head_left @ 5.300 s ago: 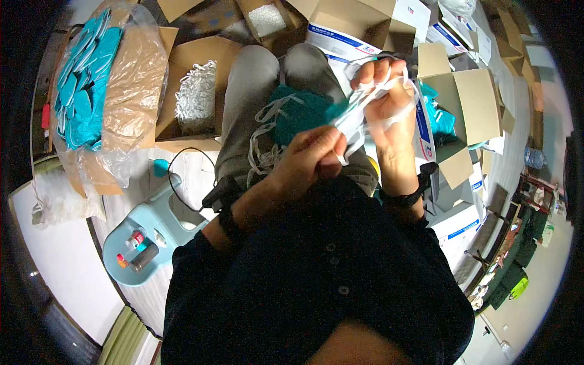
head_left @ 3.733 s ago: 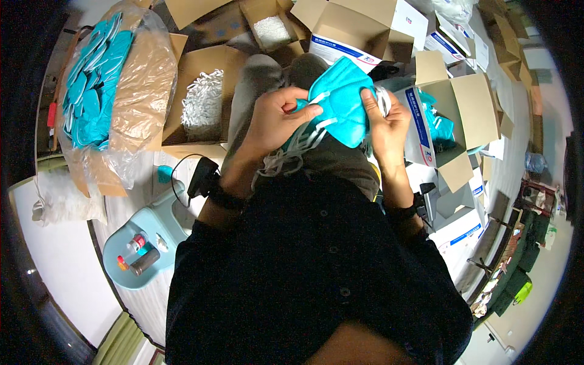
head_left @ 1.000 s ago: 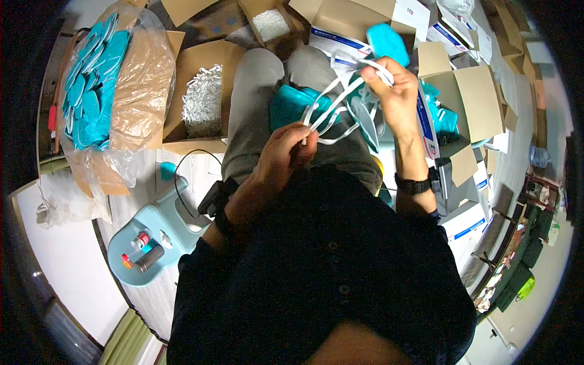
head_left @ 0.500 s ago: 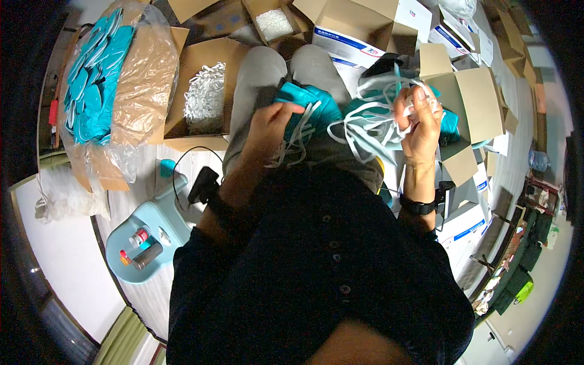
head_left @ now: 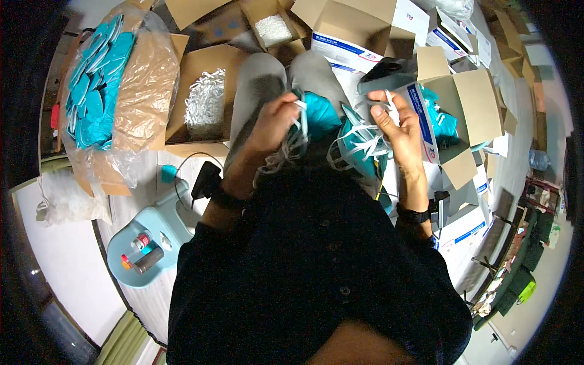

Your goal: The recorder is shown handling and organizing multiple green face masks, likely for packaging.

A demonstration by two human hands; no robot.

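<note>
Over my lap, my left hand is closed with thumb and fingers pinched on a white strap. Beside those fingers, a teal cup-shaped mask lies between my thighs. More white straps dangle below the same hand. To the right, my right hand is raised with curled fingers, gripping white straps. A bunch of looped straps hangs to the left of that hand, over teal mask pieces. Whether the straps are fixed to the masks cannot be made out.
An open carton with teal masks stands right of my right hand. At left are a box of white straps and a plastic-lined carton of teal pieces. A light blue stool holds bottles. More cartons stand ahead.
My right hand has come left and slightly down, bringing the straps closer to my lap. My left hand has shifted slightly and now pinches a strap. The right carton's printed side has come into view.
</note>
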